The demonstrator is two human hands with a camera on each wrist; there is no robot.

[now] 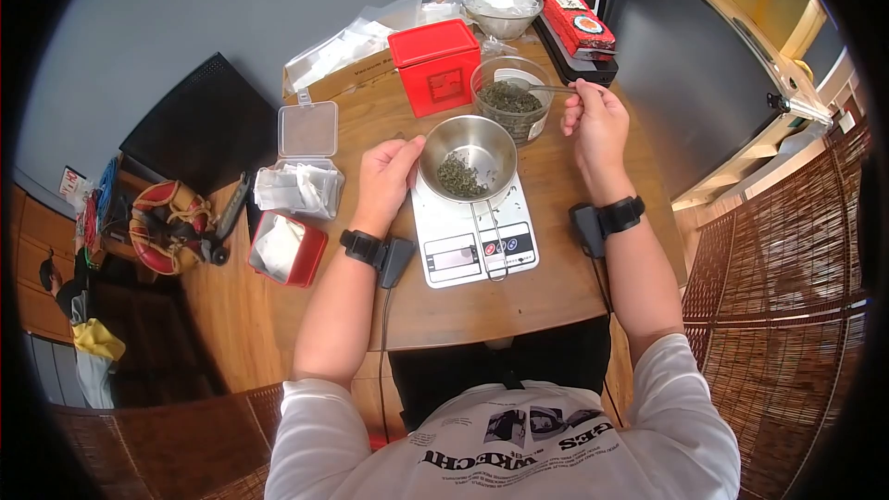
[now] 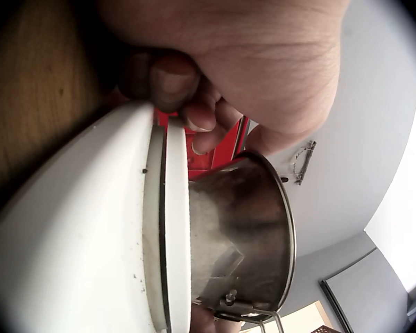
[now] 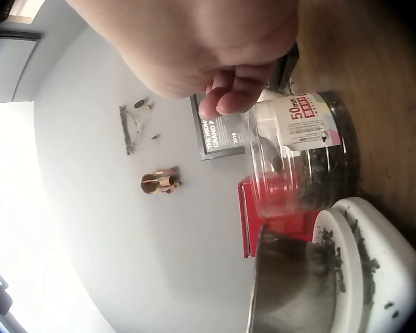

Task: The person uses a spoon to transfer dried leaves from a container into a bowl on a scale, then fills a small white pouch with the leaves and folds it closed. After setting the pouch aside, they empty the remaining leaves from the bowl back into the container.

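Note:
A steel pan (image 1: 495, 143) with dried green leaves in its bottom stands on a white digital scale (image 1: 435, 222), its wire handle toward the person. At the pan's left rim is the left hand (image 1: 387, 176); in the left wrist view the hand (image 2: 263, 62) has its thumb by the rim (image 2: 291, 208) and curled fingers beside the scale's plate. The right hand (image 1: 599, 130) pinches a metal spoon (image 1: 554, 88), whose far end reaches into a clear round tub (image 1: 534, 126) of leaves. In the right wrist view the labelled tub (image 3: 312, 125) is beneath the curled fingers.
Behind the pan stands a red tin (image 1: 435, 65). To the left are an open clear box of white packets (image 1: 301, 190) and an open red tin (image 1: 310, 255). Farther back are a bowl (image 1: 505, 26) and red packages (image 1: 579, 23). Leaf bits lie on the scale. Another person is at far left.

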